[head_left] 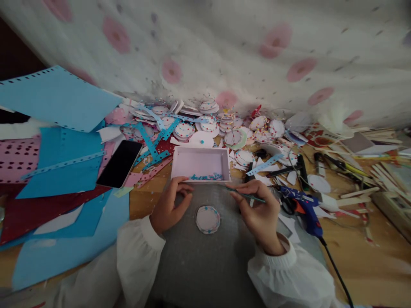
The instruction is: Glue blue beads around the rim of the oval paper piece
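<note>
Well to the left of the box, we have a light blue sheet [61, 98] with a punched edge, and nearer than that a pink sheet [32, 149] full of punched holes, partly beside a brighter blue sheet [64, 184]. A dark red sheet [41, 209] lies nearer us, also left of the box. Closer to the box on that side rests a black-screened phone [120, 164], and between phone and box we see a tangle of blue punched strips [150, 145].

Our left hand [171, 205] sits at the box's near left corner, fingertips on the rim, thumb spread loosely away from them. The pale box [202, 160] itself stands open side up, with small blue bits [207, 176] gathered along its near wall. Behind it we have heaped round discs [208, 124] dotted with red and blue. In front of it one trimmed disc [208, 219] lies flat on a grey mat [205, 261].

Our right hand [258, 205], near the box's right front corner, pinches a slim dark tool [252, 196] between thumb and fingers; its tip points at the near rim, and we cannot tell whether they touch. Farther right of the box lies a blue glue gun [310, 214], then pale wooden sticks [388, 179] on the bench [369, 261].
</note>
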Demonstrator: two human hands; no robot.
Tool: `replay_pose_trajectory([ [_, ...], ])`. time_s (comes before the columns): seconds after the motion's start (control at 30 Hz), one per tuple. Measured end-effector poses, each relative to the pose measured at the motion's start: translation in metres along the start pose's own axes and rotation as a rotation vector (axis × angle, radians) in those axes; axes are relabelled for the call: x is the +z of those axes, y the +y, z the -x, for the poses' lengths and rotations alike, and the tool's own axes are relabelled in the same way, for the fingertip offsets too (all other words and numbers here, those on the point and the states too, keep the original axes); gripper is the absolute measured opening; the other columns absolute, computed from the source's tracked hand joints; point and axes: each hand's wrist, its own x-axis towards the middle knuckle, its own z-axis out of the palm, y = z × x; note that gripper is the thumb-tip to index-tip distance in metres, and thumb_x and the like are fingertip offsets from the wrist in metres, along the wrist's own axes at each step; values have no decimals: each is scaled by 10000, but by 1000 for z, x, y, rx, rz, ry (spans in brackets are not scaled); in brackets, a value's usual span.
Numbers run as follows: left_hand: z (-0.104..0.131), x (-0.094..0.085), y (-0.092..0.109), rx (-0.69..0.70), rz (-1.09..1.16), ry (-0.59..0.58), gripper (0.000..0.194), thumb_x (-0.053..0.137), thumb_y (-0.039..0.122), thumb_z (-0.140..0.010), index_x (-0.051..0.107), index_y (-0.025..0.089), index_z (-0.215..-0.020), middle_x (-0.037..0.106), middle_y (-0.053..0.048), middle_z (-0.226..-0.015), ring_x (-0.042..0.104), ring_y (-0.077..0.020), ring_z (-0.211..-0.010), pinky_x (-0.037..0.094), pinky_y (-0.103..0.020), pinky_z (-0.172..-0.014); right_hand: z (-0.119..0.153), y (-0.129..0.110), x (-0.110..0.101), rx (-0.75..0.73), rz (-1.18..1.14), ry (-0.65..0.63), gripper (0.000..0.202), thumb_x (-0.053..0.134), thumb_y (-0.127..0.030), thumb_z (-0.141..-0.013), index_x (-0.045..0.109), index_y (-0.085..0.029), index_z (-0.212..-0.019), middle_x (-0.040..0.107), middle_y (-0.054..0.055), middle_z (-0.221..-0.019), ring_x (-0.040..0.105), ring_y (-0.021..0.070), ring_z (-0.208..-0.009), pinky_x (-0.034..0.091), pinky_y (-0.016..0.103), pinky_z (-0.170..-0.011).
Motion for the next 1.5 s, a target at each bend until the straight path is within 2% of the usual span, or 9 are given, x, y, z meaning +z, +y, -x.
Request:
replay_pose_trajectory([
  [0.13,0,0,3,88,1,49,510,534,149,-902,353,211,-1375,623,-85,-1100,607,-145,-854,481,-329,-847,16,3,6,79,-167,-15,159,706,-148,-807,578,-236,-771,712,24,-792,701,226,-792,509,401,-727],
  [0.27,1,-1,12,174,11,-23,217,554,118,-897,594,204,-1093,627,-52,-993,604,-149,-887,477,-278,-797,24,3,13,119,-229,-72,176,718,-152,-802,571,-242,-767,714,18,-783,692,216,-763,521,385,-691],
  [0.4,2,1,18,136,83,-85,102,560,116,-899,631,176,-940,630,-45,-914,611,-151,-877,479,-268,-772,28,3,15,136,-233,-111,187,731,-162,-795,567,-246,-766,712,12,-779,690,212,-760,526,376,-683],
  [0.67,2,4,14,85,131,-85,77,565,138,-899,621,181,-930,611,-38,-884,595,-153,-850,476,-273,-746,30,1,15,188,-268,-133,186,731,-185,-797,558,-242,-758,713,24,-774,691,213,-759,538,366,-663],
  [0.83,2,2,10,55,105,-79,97,543,144,-916,626,193,-918,615,-35,-905,596,-153,-881,473,-279,-783,23,6,8,162,-275,-65,175,728,-152,-784,574,-230,-758,669,7,-760,713,214,-775,551,368,-697],
  [0.97,4,1,10,24,90,18,223,509,175,-938,591,221,-1140,608,-47,-977,591,-155,-894,476,-297,-810,15,14,1,111,-212,42,179,716,-108,-776,579,-223,-764,663,3,-772,723,217,-815,533,352,-721],
  [1.07,5,2,9,-46,102,57,439,462,197,-957,393,230,-1390,616,-50,-971,599,-154,-851,482,-316,-801,12,18,-2,81,-181,108,170,712,-112,-774,586,-225,-766,659,0,-757,720,223,-820,529,358,-712],
  [1.33,7,6,5,-110,119,-58,251,470,166,-935,386,222,-1165,668,-29,-894,637,-154,-804,484,-313,-762,11,16,-4,20,-64,130,174,715,-120,-782,582,-230,-758,689,16,-773,692,235,-806,477,411,-738],
  [1.5,7,7,4,-50,119,69,475,476,146,-919,318,209,-1363,632,-72,-1020,606,-139,-764,486,-319,-756,11,7,3,-82,20,-41,168,688,-121,-808,580,-247,-780,735,16,-801,654,213,-723,426,418,-717],
])
